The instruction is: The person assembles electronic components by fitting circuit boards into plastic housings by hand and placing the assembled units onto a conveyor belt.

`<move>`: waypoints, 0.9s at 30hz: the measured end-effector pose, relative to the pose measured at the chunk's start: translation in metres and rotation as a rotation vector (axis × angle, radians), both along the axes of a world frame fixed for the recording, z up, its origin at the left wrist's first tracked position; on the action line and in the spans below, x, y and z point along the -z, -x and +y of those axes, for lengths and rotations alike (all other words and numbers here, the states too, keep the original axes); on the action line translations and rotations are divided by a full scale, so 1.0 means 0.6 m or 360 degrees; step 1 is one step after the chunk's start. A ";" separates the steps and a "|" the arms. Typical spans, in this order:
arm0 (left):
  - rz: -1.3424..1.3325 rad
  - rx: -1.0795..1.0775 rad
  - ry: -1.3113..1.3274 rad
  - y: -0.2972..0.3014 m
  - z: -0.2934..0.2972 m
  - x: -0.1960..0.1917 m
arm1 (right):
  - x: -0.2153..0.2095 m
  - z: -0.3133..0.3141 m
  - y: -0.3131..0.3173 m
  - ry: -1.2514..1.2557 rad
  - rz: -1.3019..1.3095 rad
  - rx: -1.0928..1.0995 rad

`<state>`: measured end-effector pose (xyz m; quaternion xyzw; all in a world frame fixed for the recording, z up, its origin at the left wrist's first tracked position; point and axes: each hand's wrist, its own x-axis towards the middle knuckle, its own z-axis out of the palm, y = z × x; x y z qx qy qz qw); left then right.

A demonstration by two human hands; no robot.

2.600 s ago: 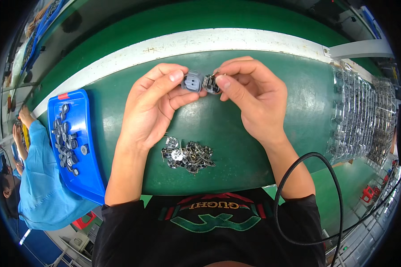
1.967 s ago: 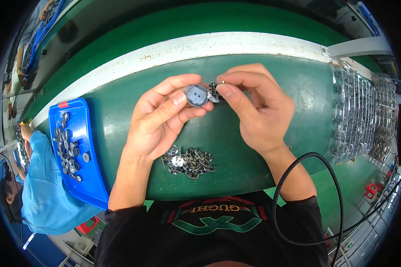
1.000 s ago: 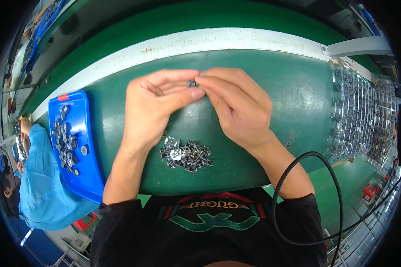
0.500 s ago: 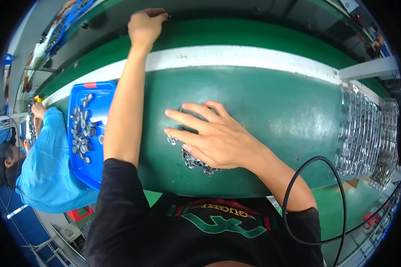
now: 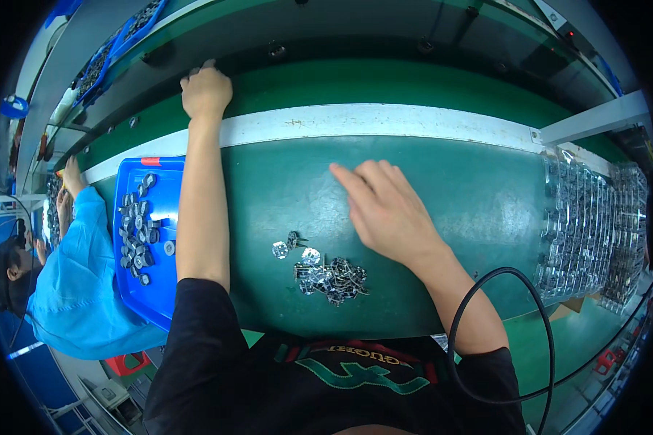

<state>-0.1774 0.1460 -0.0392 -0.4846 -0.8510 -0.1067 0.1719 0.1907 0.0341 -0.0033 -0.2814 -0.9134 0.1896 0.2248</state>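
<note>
My left hand (image 5: 207,93) reaches over the far green belt beyond the white rail. Its fingers are curled over, and whatever they hold, if anything, is hidden. My right hand (image 5: 392,210) hovers above the green work surface (image 5: 276,174), index finger stretched out and the others partly bent, with nothing visible in it. Nearer to me lies a pile of small shiny metal parts with thin pins (image 5: 332,279). A few loose metal parts (image 5: 281,250) sit just left of and beyond the pile. Under my left forearm is a blue tray (image 5: 168,210) of dark grey knob-like pieces (image 5: 139,225).
The white rail (image 5: 384,117) runs between surface and belt. Small dark parts (image 5: 276,49) sit along the belt. Stacked clear plastic trays (image 5: 580,225) stand at right. A black cable (image 5: 544,319) loops by my right arm. At left, a person in a blue top (image 5: 80,275) works.
My left hand has come down and left from farther along the belt. My right hand has lifted off the metal parts and moved right, uncovering the pile.
</note>
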 end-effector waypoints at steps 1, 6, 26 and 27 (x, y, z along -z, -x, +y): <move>-0.0221 0.0022 0.0050 0.002 -0.007 0.000 | 0.005 0.006 -0.004 0.0004 0.0058 0.0095; -0.0332 0.0301 -0.0174 -0.046 -0.046 -0.033 | -0.017 0.017 -0.019 0.0347 0.0350 0.0433; -0.3580 0.0710 -0.0358 -0.299 -0.243 -0.074 | -0.003 0.016 -0.022 0.0285 0.0418 0.0488; -0.3826 0.0587 -0.0323 -0.299 -0.245 -0.074 | -0.003 0.015 -0.022 0.0288 0.0412 0.0490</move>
